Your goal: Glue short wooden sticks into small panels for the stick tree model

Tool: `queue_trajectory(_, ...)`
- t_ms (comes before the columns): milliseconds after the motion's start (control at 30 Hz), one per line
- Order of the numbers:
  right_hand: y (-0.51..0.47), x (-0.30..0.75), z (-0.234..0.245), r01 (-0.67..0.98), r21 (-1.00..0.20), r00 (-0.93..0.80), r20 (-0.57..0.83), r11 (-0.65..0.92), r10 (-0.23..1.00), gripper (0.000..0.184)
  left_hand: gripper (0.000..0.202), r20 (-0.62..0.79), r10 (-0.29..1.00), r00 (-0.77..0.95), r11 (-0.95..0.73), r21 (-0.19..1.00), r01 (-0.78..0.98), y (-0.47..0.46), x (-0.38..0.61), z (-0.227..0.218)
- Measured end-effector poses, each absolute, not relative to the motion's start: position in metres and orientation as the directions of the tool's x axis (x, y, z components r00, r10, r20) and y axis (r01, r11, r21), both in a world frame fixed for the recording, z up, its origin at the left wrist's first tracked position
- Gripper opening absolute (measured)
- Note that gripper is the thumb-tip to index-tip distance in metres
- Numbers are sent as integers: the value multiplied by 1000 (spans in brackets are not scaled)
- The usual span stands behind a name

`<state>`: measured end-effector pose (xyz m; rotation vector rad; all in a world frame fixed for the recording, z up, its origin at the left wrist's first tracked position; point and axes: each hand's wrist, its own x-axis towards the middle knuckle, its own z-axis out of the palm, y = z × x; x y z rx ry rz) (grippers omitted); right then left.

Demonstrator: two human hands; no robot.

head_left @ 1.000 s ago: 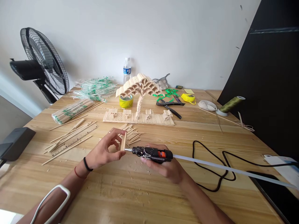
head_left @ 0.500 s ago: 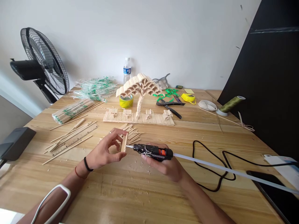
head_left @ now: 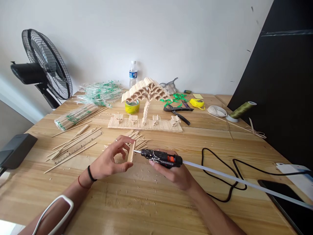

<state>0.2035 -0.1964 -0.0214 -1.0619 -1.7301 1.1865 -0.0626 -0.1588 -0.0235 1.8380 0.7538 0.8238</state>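
Between thumb and fingers, my left hand (head_left: 111, 160) pinches a small panel of short wooden sticks (head_left: 131, 151), held up on edge above the table. My right hand (head_left: 174, 173) is wrapped round a black hot glue gun (head_left: 160, 158) with an orange-red part on its body. Its metal tip touches or almost touches the panel's right side. A long translucent glue stick (head_left: 220, 174) runs out of its back end. Behind my hands, cut wooden sticks (head_left: 139, 139) lie in a loose pile. Beyond them stands a tree-shaped stick model (head_left: 146, 104) on a slatted base.
Long skewers and a ruler (head_left: 78, 147) lie at left, near a bagged skewer bundle (head_left: 77, 116). Pliers (head_left: 179, 112), a yellow tape measure (head_left: 197, 103) and a thread spool (head_left: 242, 111) are at the back right. A black cable (head_left: 230, 192) loops beside a phone (head_left: 286, 199).
The stick panel and the glue gun have shifted very slightly to the right. The gun's tip sits a little higher along the panel. Both hands keep their grips.
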Motion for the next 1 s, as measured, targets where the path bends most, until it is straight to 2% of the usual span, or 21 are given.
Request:
queue_trajectory(300, -196, 204, -26, 277, -946, -276, 92, 171, 957, 31, 60, 217, 782, 584, -347, 930, 119, -159, -63, -23)
queue_trajectory(1000, -194, 204, -23, 224, -958, -218, 128, 177, 968, 30, 61, 218, 768, 602, -364, 922, 131, -160, -60, -14)
